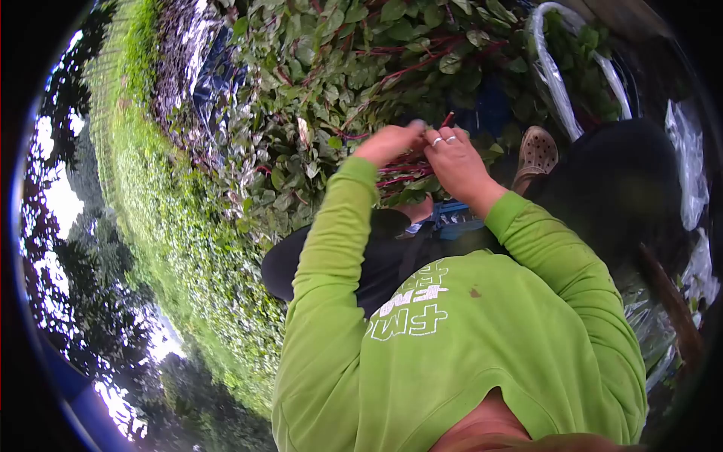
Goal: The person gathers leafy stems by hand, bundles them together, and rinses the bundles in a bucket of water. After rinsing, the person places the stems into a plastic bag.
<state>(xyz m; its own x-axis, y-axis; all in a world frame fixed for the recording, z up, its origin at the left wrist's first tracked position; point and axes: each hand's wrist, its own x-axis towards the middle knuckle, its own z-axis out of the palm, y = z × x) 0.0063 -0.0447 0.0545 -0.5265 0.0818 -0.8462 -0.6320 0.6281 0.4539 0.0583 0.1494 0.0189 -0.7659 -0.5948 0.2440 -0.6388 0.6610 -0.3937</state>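
Red stems [401, 169] run beneath two close-set hands, one stem held in the curled, ringed right hand [456, 160], its tip jutting beyond; the blurred left hand's [392, 143] hold cannot be told. Leafy greens [320, 83] heap ahead of the grip, a brown clog [538, 152] to its right.

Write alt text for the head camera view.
A person's left hand and ringed right hand are close together at red stems, beside a mass of green leaves. The person wears a bright green long-sleeved top.
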